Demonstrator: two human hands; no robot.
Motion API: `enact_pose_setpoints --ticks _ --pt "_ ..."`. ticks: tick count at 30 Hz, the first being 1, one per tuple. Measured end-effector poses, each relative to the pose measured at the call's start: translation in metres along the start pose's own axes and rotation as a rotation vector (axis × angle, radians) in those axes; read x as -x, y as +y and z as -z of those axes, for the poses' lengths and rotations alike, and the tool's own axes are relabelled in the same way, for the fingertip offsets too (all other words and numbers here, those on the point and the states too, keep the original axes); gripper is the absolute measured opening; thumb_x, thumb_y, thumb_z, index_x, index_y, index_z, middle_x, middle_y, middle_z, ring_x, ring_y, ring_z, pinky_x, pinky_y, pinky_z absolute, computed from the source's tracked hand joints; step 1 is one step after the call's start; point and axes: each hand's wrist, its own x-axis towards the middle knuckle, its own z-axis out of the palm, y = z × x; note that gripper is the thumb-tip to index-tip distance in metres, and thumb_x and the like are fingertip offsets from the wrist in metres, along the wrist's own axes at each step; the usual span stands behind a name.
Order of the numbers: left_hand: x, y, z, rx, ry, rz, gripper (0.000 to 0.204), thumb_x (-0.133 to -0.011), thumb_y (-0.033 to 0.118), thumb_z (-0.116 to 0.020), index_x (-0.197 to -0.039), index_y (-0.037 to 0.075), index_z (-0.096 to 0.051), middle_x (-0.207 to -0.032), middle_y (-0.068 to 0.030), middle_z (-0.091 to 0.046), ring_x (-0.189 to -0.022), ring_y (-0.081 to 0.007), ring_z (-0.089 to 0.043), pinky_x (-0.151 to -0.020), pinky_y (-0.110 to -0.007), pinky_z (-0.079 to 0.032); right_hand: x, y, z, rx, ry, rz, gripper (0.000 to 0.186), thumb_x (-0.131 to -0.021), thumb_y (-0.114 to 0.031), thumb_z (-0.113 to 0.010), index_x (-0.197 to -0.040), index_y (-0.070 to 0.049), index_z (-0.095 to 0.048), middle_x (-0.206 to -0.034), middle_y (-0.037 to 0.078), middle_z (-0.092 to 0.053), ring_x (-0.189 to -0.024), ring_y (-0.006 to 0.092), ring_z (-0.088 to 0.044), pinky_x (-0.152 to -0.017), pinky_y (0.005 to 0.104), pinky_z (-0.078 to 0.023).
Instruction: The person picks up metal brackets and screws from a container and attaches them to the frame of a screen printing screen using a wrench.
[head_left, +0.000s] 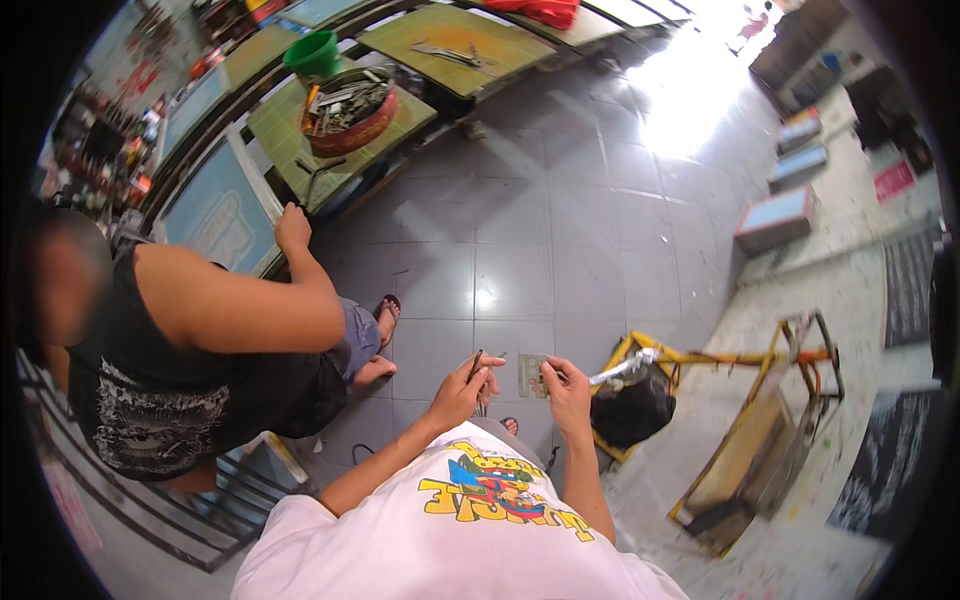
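Near the middle of the lower view my two hands are raised in front of my white printed shirt, a short gap apart. My left hand [466, 390] is closed around a thin dark stick-like tool [476, 364]; its exact kind cannot be made out. Between the thumb and fingers of my right hand [570, 393] is a small flat grey-green plate [531, 377] with round marks on it. The plate's right edge is covered by my fingertips. The tool and the plate are apart.
A person [200, 330] in a dark sleeveless top is close on my left, beside a blue framed panel [225, 215]. Beyond, a red tub [352, 130] of metal tools and a green bucket [313, 57] stand on tables. At right is a yellow metal frame [700, 358] with a black bag-like item [632, 408].
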Motion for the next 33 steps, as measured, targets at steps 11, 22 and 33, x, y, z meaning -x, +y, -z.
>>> enact_pose_setpoints --ticks 11,22,33 --pt "-0.206 0.059 0.098 0.367 0.701 -0.064 0.054 -0.109 0.049 -0.047 -0.115 -0.001 -0.066 -0.068 0.0065 -0.048 -0.052 -0.0021 -0.040 -0.044 -0.021 -0.030 -0.312 -0.106 -0.099 0.143 -0.394 0.085 0.030 -0.103 -0.011 -0.062 -0.128 0.005 -0.064 -0.087 -0.002 -0.066 -0.075 0.0045 -0.059 -0.065 0.0226 -0.051" --pt "-0.286 0.136 0.294 0.258 1.429 -0.216 0.040 -0.111 0.033 -0.047 -0.118 0.000 -0.068 -0.070 0.0017 -0.054 -0.055 -0.0046 -0.045 -0.047 -0.021 -0.035 -0.501 -0.217 -0.251 0.125 -0.798 -0.031 0.040 -0.104 -0.013 -0.061 -0.141 0.000 -0.055 -0.104 0.003 -0.063 -0.090 0.0068 -0.059 -0.076 0.0230 -0.050" --pt "-0.325 0.153 0.549 -0.637 1.594 0.315 0.033 -0.095 0.016 -0.071 -0.126 0.002 -0.072 -0.102 -0.0120 -0.078 -0.090 -0.0205 -0.075 -0.080 -0.035 -0.058 -0.601 -0.272 -0.375 0.369 -1.272 0.030 0.046 -0.101 -0.007 -0.065 -0.143 0.001 -0.051 -0.122 0.006 -0.063 -0.104 0.0102 -0.059 -0.089 0.0255 -0.050"
